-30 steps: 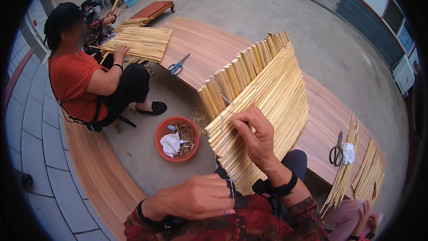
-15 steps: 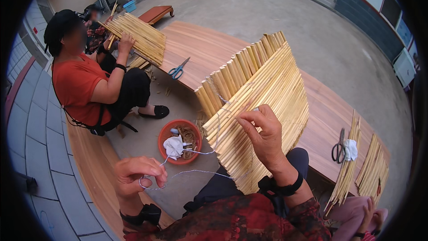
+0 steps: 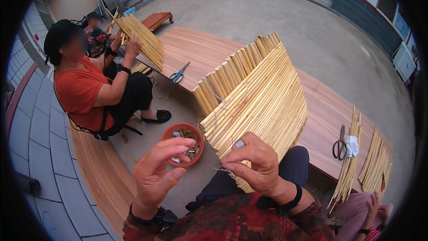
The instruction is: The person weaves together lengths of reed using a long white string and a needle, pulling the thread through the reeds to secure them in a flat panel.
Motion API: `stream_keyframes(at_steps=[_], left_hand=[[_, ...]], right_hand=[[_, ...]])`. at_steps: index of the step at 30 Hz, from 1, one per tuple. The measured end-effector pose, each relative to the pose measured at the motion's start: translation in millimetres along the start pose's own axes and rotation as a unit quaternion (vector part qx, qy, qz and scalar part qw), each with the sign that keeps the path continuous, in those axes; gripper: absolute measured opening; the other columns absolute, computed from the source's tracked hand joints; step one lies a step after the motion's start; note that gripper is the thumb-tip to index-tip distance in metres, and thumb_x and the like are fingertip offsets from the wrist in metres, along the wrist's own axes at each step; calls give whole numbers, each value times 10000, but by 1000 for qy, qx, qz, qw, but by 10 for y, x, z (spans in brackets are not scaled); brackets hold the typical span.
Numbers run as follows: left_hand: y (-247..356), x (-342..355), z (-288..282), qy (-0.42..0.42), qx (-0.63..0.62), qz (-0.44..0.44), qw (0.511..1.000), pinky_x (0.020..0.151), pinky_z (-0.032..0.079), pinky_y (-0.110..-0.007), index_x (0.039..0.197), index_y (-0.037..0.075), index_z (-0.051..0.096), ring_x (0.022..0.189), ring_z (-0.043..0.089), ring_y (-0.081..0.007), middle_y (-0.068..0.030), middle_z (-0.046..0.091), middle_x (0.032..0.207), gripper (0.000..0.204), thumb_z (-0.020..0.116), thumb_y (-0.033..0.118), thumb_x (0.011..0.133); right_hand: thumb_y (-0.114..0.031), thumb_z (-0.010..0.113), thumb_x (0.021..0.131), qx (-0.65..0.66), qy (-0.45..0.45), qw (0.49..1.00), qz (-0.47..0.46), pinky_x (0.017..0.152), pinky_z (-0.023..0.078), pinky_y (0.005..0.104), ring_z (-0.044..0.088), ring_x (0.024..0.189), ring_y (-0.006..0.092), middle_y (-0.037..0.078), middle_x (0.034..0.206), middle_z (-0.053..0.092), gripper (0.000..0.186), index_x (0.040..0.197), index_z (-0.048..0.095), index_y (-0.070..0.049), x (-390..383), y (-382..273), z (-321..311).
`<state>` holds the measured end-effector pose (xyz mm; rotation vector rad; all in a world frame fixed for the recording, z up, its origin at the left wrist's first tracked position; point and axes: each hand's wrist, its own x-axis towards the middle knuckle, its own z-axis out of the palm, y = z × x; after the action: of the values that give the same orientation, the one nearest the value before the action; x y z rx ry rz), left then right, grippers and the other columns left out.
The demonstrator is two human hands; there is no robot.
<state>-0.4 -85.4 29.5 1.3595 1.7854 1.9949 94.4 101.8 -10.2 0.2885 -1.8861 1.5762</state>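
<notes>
A mat of pale reed sticks point(image 3: 263, 102), edged by a row of upright thicker stick pieces point(image 3: 227, 73), rests before me, leaning over the bench and my lap. A thin thread point(image 3: 215, 120) runs along its left end. My right hand point(image 3: 252, 165), a metal ring thimble point(image 3: 239, 143) on one finger, pinches the thread low beside the mat's lower left corner; whether it holds a needle is too small to tell. My left hand point(image 3: 160, 172) is just left of it, raised with fingers curved and apart, holding nothing visible. Behind it sits a red basin point(image 3: 196, 134) of scraps.
A long wooden bench point(image 3: 330, 107) holds blue scissors point(image 3: 178, 75), black scissors point(image 3: 339, 151), stick bundles point(image 3: 374, 160) and a white cloth point(image 3: 351, 146). A co-worker in orange point(image 3: 89, 89) holds another mat point(image 3: 147, 40) at left; another person point(image 3: 96, 35) sits beyond; pink-trousered legs point(image 3: 356, 205) show lower right.
My right hand has moved from the mat's surface down to its lower left corner. My left hand rose, drawing thread, and now has its fingers apart. The orange-clad co-worker's mat has been lifted.
</notes>
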Motion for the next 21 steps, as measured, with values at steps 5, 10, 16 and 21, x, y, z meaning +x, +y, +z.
stream_keyframes(at_steps=[5,10,16,21], left_hand=[[-94,-103,192,-66,-136,-204,967,663,483,-241,1019,-26,591,775,585,-119,-76,623,899,205,647,35,831],[-149,142,151,-67,240,-11,968,593,460,-290,896,0,589,684,591,-218,-110,599,794,132,641,-33,779],[-273,257,182,-1,420,67,905,625,479,-342,885,11,584,713,589,-297,-127,582,799,138,621,-43,763],[-296,299,216,-13,521,106,847,612,479,-352,889,13,581,708,585,-294,-114,561,783,197,611,-61,709]], right_hand=[[-46,687,763,24,-24,998,62,605,421,232,516,678,121,41,795,571,195,955,664,-68,-75,-14,32],[-62,659,810,56,-7,991,120,661,432,245,532,746,115,37,806,545,203,1011,642,-40,25,203,-34],[-22,605,824,-150,66,982,90,666,473,295,589,759,234,115,847,573,175,999,620,-21,24,505,-114],[1,610,803,-184,62,980,52,673,480,326,586,767,270,124,841,571,176,978,618,-18,62,543,-127]])
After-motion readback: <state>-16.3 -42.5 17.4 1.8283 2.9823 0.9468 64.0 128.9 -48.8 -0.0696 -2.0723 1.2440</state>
